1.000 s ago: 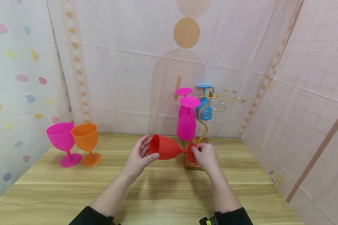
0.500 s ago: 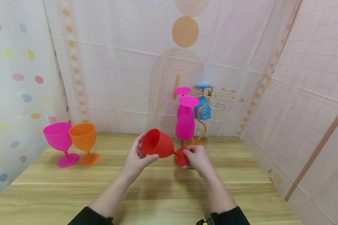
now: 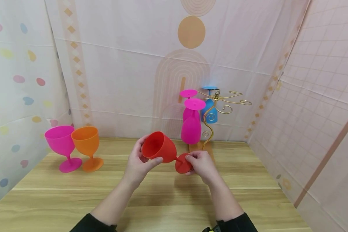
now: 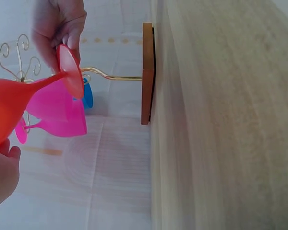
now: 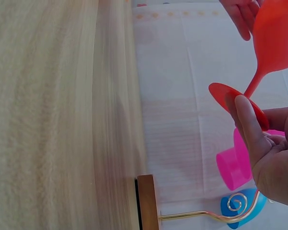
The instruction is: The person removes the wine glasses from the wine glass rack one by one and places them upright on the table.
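Observation:
A red plastic goblet (image 3: 166,149) is held tilted in the air above the table, its mouth facing left and toward me. My left hand (image 3: 137,165) holds its bowl, thumb along the near side and fingers behind. The round foot (image 3: 182,165) is pinched between thumb and fingers of my right hand (image 3: 205,167). In the right wrist view, the right thumb lies flat on the red foot (image 5: 225,93). Behind the hands stands a gold wire rack (image 3: 211,129) with a wooden base (image 4: 148,72). Two magenta goblets (image 3: 190,130) and a blue goblet (image 3: 211,112) hang upside down from it.
Upright at the left of the wooden table (image 3: 75,199) stand a magenta goblet (image 3: 59,140) and an orange goblet (image 3: 86,141), close together. Bare curled arms (image 3: 235,98) of the rack reach out to the right. Patterned cloth (image 3: 119,80) encloses the back and both sides.
Both hands have shifted the red goblet a little left and toward me, away from the rack base. Its mouth has turned more toward me. The other goblets stay put.

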A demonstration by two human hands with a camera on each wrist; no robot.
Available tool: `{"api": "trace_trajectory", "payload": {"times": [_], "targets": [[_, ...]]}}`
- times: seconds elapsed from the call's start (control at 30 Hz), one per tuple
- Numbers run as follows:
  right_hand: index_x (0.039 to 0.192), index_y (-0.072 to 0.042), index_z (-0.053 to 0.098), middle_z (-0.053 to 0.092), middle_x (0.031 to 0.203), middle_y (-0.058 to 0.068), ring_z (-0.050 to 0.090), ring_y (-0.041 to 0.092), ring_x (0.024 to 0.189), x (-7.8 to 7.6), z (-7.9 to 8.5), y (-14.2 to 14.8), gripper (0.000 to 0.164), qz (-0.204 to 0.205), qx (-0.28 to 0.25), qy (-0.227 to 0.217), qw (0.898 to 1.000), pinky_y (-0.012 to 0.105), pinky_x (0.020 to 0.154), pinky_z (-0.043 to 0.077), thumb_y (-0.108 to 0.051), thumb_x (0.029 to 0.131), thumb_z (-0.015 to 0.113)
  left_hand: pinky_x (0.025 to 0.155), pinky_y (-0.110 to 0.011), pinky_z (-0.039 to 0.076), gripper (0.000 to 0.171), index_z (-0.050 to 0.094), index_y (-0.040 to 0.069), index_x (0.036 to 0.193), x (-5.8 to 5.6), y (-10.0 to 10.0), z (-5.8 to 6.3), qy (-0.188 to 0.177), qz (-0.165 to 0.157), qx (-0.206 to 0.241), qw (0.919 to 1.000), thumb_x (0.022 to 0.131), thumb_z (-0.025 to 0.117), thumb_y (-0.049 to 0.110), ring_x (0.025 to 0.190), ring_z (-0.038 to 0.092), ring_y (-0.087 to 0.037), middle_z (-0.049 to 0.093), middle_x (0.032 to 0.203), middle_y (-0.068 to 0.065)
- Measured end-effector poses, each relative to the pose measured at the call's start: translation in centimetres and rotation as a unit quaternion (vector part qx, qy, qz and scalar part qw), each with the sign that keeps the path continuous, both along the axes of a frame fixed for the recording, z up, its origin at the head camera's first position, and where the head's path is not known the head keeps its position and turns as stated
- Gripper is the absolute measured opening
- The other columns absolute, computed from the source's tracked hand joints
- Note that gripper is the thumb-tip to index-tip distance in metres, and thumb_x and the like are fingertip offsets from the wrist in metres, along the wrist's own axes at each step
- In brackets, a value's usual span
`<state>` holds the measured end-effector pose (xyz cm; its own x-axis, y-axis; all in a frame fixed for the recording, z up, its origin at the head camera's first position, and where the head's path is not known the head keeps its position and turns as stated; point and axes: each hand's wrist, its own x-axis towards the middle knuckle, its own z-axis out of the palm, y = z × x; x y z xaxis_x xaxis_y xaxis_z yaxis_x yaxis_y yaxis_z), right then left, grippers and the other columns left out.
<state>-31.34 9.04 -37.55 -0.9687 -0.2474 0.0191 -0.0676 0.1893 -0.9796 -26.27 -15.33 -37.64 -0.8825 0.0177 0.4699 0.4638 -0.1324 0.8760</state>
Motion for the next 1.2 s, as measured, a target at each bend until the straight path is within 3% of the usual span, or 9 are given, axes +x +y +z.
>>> {"api": "trace_trajectory", "payload": {"times": [0.37, 0.77, 0.97, 1.2], "targets": [[0.116, 0.006, 0.069, 0.073, 0.094, 0.018, 0.075, 0.029, 0.075, 0.4, 0.4, 0.0, 0.024, 0.034, 0.002, 0.015, 0.999, 0.039, 0.065, 0.063, -0.012, 0.102, 0.061, 0.088, -0.041, 0.059, 0.076, 0.043, 0.017, 0.148, 1.0, 0.1, 1.1, 0.017, 0.011, 0.013, 0.9997, 0.083, 0.081, 0.002, 0.126, 0.053, -0.032, 0.053, 0.14, -0.006], [0.115, 0.001, 0.07, 0.073, 0.096, 0.018, 0.075, 0.029, 0.079, 1.5, 1.5, -0.2, 0.027, 0.059, 0.004, 0.042, 0.997, 0.041, 0.068, 0.063, -0.022, 0.102, 0.063, 0.087, -0.036, 0.059, 0.074, 0.044, 0.016, 0.147, 1.8, -0.8, 2.7, 0.041, 0.058, 0.002, 0.9974, 0.084, 0.081, 0.001, 0.125, 0.053, -0.03, 0.054, 0.14, -0.006], [0.129, -0.002, 0.064, 0.073, 0.107, 0.01, 0.074, 0.034, 0.094, 1.6, 1.6, -0.1, 0.041, 0.072, 0.043, 0.067, 0.994, 0.039, 0.072, 0.062, -0.029, 0.099, 0.068, 0.086, -0.032, 0.059, 0.073, 0.046, 0.014, 0.147, 1.7, -1.2, 2.9, 0.059, 0.095, -0.023, 0.9935, 0.084, 0.082, 0.003, 0.122, 0.055, -0.03, 0.055, 0.138, -0.005], [0.132, -0.003, 0.063, 0.073, 0.108, 0.005, 0.072, 0.027, 0.094, 1.5, 1.2, -0.1, 0.046, 0.088, 0.084, 0.105, 0.987, 0.041, 0.076, 0.062, -0.033, 0.097, 0.071, 0.089, -0.027, 0.057, 0.075, 0.047, 0.012, 0.146, 0.9, -2.2, 2.8, 0.09, 0.138, -0.06, 0.9846, 0.082, 0.085, 0.005, 0.119, 0.056, -0.026, 0.056, 0.136, -0.004]]}}
